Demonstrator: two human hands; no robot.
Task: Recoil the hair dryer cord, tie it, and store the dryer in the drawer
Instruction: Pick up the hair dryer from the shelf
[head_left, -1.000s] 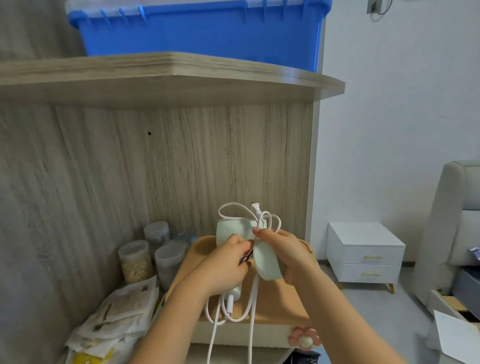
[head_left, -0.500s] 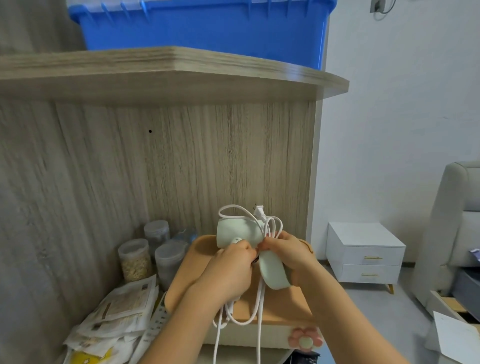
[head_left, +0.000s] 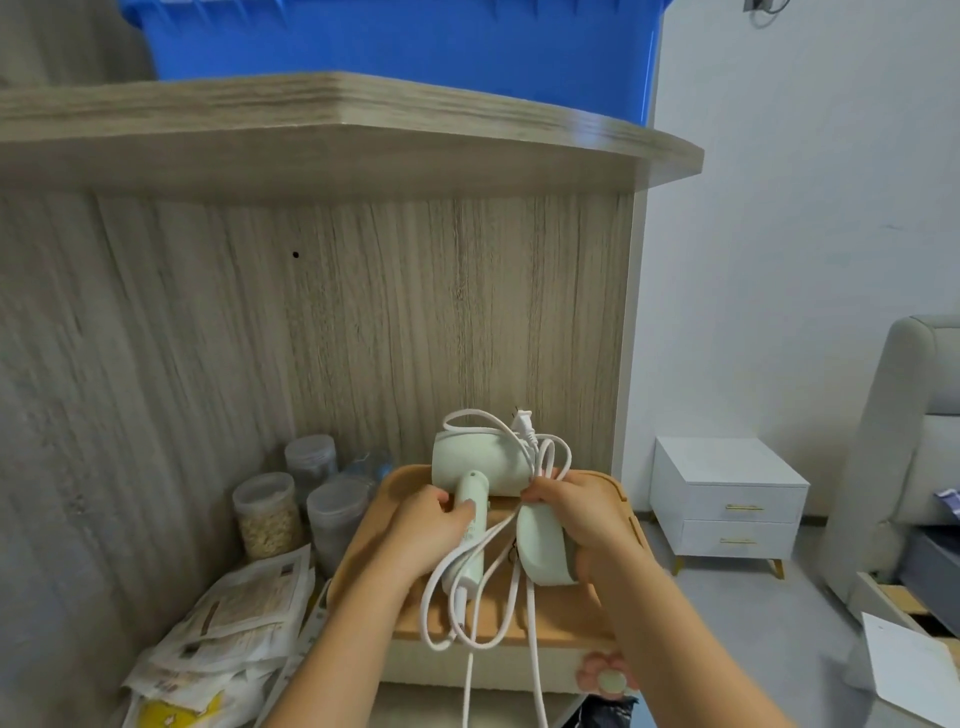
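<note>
I hold a pale green hair dryer (head_left: 480, 465) over an orange-topped storage box (head_left: 571, 618) with a pink flower knob (head_left: 607, 675) on its front. My left hand (head_left: 423, 527) grips the dryer's handle. My right hand (head_left: 582, 514) holds a pale green oval piece (head_left: 543, 553) and pinches several strands of the white cord (head_left: 543, 457) against it. The cord loops over the dryer body, with its plug (head_left: 523, 420) sticking up at the top. More loops hang below my hands, and two strands run down out of view.
Clear lidded jars (head_left: 267, 514) stand at the left against the wooden panel (head_left: 363, 322), with a pile of printed packets (head_left: 234, 639) in front. A wooden shelf (head_left: 363, 135) carries a blue crate (head_left: 395, 36) overhead. A white two-drawer nightstand (head_left: 727, 499) stands on the floor at right.
My hands have drawn slightly apart. The dryer handle now shows in my left hand, and my right hand has moved down and right with the oval piece and cord.
</note>
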